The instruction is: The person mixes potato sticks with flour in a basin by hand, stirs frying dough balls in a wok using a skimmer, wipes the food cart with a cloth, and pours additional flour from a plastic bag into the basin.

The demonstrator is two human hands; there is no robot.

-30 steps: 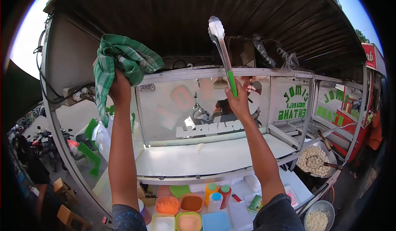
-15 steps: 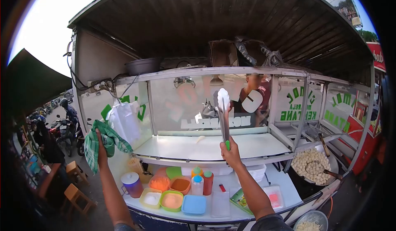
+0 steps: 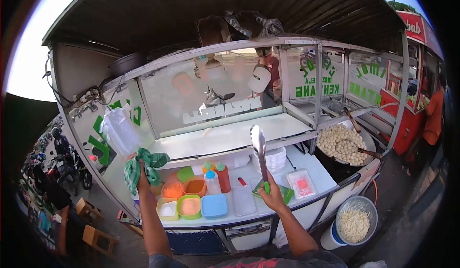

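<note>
My right hand (image 3: 273,193) is closed round the green grip of the metal tongs (image 3: 259,155), tips pointing up and away from me; my left hand (image 3: 142,174) is curled on a bunched green checked cloth (image 3: 155,162), finger detail partly hidden by the folds. Main risk is the cloth: its loose ends hang free, so a low sweep right of that hand could drag through the orange-powder tub (image 3: 189,216) or white-powder tub (image 3: 168,217), both look uncovered. Second: swinging the tongs left could clip the blue-capped bottle (image 3: 212,184) or red bottle (image 3: 223,179), both tall and likely easy to tip. Grip on the tongs is low, so they're probably top-heavy and could twist if I relax. White bag (image 3: 120,131) hangs just above my left hand; lifting carelessly could snag it.
</note>
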